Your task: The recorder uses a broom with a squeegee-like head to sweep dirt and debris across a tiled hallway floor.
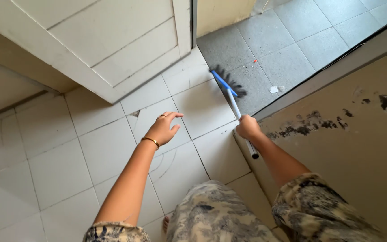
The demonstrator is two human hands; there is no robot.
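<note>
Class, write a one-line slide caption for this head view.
Right hand grips a broom sweeping grey tiles by an open door; left hand hangs free.

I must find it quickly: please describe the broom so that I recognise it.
Look at the dark grey tiled floor beyond the white door. The blue-and-white broom with dark bristles rests there, its handle gripped by the right hand. Nothing else nearby is long and thin.

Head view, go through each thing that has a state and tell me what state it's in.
Broom: held, bristles down on the grey floor.
Right hand: shut on the broom handle.
Left hand: open, empty, held over the white tiles.
Door: open, swung over the white tiles.
White tile: chipped and cracked.
Wall: paint peeled in dark patches.
</note>
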